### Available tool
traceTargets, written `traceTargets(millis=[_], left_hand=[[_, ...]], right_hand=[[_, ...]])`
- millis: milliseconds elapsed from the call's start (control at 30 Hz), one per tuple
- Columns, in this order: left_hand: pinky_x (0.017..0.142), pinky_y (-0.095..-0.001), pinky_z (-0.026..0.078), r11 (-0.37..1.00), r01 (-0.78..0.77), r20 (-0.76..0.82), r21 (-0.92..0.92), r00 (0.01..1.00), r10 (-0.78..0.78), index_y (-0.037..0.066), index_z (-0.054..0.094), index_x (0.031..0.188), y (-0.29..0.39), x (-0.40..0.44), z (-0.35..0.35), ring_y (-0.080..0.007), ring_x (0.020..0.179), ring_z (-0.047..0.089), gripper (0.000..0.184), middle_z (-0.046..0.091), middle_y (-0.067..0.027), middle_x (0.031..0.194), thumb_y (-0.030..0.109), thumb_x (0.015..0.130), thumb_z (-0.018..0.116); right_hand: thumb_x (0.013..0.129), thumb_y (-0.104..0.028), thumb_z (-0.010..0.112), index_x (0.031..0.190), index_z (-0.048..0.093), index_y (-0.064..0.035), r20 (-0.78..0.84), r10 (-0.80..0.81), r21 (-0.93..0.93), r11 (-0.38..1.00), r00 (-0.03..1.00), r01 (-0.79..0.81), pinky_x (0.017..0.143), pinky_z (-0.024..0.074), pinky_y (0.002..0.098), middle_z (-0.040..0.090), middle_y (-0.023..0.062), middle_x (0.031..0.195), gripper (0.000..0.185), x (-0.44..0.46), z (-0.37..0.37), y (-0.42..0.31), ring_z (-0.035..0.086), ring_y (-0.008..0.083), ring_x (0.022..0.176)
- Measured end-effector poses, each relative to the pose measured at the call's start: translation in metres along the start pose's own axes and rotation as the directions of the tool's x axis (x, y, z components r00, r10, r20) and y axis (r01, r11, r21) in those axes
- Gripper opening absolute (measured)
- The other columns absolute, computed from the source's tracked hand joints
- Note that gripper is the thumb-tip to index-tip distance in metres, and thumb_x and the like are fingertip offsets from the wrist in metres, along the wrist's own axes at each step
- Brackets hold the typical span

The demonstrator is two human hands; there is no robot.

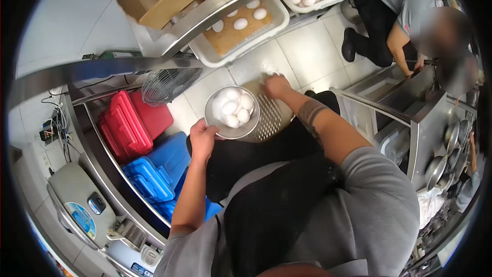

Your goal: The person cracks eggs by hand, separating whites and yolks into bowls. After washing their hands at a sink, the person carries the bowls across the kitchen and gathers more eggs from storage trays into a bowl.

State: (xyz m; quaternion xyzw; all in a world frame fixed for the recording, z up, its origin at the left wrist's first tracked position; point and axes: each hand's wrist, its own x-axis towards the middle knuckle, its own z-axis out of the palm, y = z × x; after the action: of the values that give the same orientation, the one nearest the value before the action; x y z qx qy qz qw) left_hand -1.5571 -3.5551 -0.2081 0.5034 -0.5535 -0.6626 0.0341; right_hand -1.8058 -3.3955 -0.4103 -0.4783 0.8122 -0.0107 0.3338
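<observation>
My left hand [203, 141] grips the rim of a round metal bowl [255, 129], thumb over the edge. Several white eggs [230, 107] lie piled inside it. To the right, my right hand [277, 86] is closed, fingers curled, at the far edge of a tan perforated surface [267, 123]. Whether those fingers hold anything is hidden from this angle. The bowl partly covers the perforated surface.
Ahead stand a white crate [281, 23] with a few eggs on brown cardboard and a fuller egg crate [335, 0]. A metal rail [215, 13] crosses above. Red bins [123, 125], blue bins [154, 174] and a fan [169, 84] are left. A co-worker [405, 5] crouches right.
</observation>
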Motion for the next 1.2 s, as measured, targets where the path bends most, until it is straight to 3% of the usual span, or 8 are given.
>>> traceTargets(millis=[233,333,467,600,733,900,1067,1200], left_hand=[[0.058,-0.0321,0.062,0.999,0.007,0.099,-0.052,0.995,-0.002,-0.012,0.067,0.101,-0.031,0.080,0.029,-0.0235,0.071,0.072,0.022,0.070,-0.0166,0.085,-0.002,0.084,0.057],[0.058,-0.0334,0.065,1.000,-0.005,0.131,-0.030,0.991,0.009,-0.011,0.066,0.098,-0.040,0.103,0.046,-0.0237,0.072,0.071,0.018,0.069,-0.0149,0.087,-0.002,0.083,0.059],[0.057,-0.0334,0.065,0.999,-0.034,0.128,0.019,0.991,0.031,-0.010,0.065,0.095,-0.062,0.132,0.062,-0.0235,0.070,0.071,0.015,0.069,-0.0147,0.088,-0.002,0.083,0.060],[0.053,-0.0325,0.061,0.997,-0.067,0.137,-0.038,0.988,0.072,-0.010,0.066,0.093,-0.085,0.135,0.070,-0.0207,0.066,0.069,0.015,0.067,-0.0119,0.080,-0.002,0.081,0.062],[0.053,-0.0330,0.062,0.995,-0.098,0.113,0.000,0.989,0.098,-0.008,0.065,0.089,-0.087,0.126,0.071,-0.0202,0.061,0.068,0.010,0.066,-0.0105,0.078,-0.003,0.081,0.062],[0.053,-0.0340,0.063,0.996,-0.069,0.137,0.058,0.989,0.060,-0.009,0.066,0.093,-0.084,0.127,0.075,-0.0215,0.062,0.069,0.014,0.067,-0.0114,0.080,-0.003,0.081,0.062],[0.053,-0.0345,0.064,0.997,-0.071,0.105,0.003,0.992,0.070,-0.011,0.068,0.093,-0.092,0.134,0.085,-0.0234,0.066,0.071,0.017,0.070,-0.0166,0.084,-0.003,0.080,0.061],[0.051,-0.0345,0.062,0.979,-0.140,0.080,0.148,0.988,0.130,-0.014,0.067,0.091,-0.097,0.146,0.084,-0.0240,0.064,0.071,0.018,0.070,-0.0181,0.083,0.000,0.081,0.060]], right_hand=[[0.094,-0.032,0.064,0.101,0.074,0.0019,0.528,0.202,0.133,0.940,0.825,-0.315,0.062,0.0606,0.0410,0.075,0.0170,0.088,0.036,-0.040,-0.119,0.022,0.074,0.0273,0.074],[0.096,-0.023,0.059,0.087,0.072,0.0000,-0.108,0.015,0.720,0.690,0.994,0.068,0.051,0.0549,0.0329,0.071,0.0112,0.071,0.028,-0.045,-0.219,0.041,0.064,0.0183,0.053],[0.092,-0.016,0.061,0.109,0.072,-0.0041,-0.626,-0.075,0.266,0.915,0.776,0.303,0.086,0.0562,0.0397,0.073,0.0142,0.108,0.024,0.061,-0.259,0.028,0.069,0.0246,0.101],[0.084,-0.012,0.062,0.135,0.062,-0.0053,-0.243,-0.143,-0.429,0.903,0.959,0.026,0.102,0.0518,0.0417,0.064,0.0190,0.136,0.052,0.133,-0.246,0.009,0.061,0.0336,0.126],[0.076,-0.014,0.069,0.145,0.055,-0.0061,-0.279,-0.131,-0.452,0.892,0.951,-0.009,0.105,0.0510,0.0424,0.062,0.0201,0.139,0.071,0.143,-0.228,0.006,0.060,0.0356,0.127],[0.070,-0.017,0.076,0.138,0.059,-0.0053,-0.190,-0.076,-0.320,0.947,0.979,0.012,0.102,0.0529,0.0448,0.068,0.0220,0.128,0.070,0.141,-0.232,0.011,0.062,0.0376,0.123],[0.078,-0.021,0.075,0.115,0.066,-0.0032,-0.428,0.089,0.496,0.855,0.900,0.151,0.052,0.0559,0.0296,0.070,0.0100,0.082,0.043,0.099,-0.255,0.033,0.068,0.0159,0.060],[0.075,0.000,0.073,0.120,0.065,-0.0143,-0.180,-0.274,0.542,0.774,0.945,0.328,0.053,0.0595,0.0274,0.062,0.0063,0.104,0.047,-0.041,-0.206,-0.057,0.068,0.0144,0.076]])
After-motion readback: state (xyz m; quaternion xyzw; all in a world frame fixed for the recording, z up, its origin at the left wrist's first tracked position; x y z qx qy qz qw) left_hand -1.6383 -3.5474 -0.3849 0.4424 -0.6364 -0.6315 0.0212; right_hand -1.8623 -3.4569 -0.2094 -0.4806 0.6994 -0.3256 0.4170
